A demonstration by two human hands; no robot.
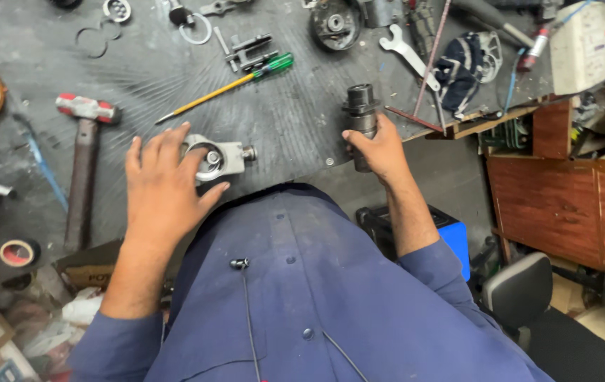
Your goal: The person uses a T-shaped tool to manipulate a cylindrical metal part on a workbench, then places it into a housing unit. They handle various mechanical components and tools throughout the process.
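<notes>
My right hand (379,147) grips a dark grey cylindrical metal part (360,113) and holds it upright near the bench's front edge. My left hand (163,182) lies flat with fingers spread over a light grey metal housing (223,157) with a round opening. The fingertips touch its left side. Both rest on a dark ribbed rubber mat (281,127) on the workbench. My blue shirt fills the lower middle of the view.
A hammer (83,163) with a red-and-grey head lies left of my left hand. A yellow-shafted, green-handled screwdriver (231,83) lies above the housing. A flat wrench (407,52), rings, small metal parts and a tape roll (18,252) are scattered around. Wooden drawers (564,205) stand at right.
</notes>
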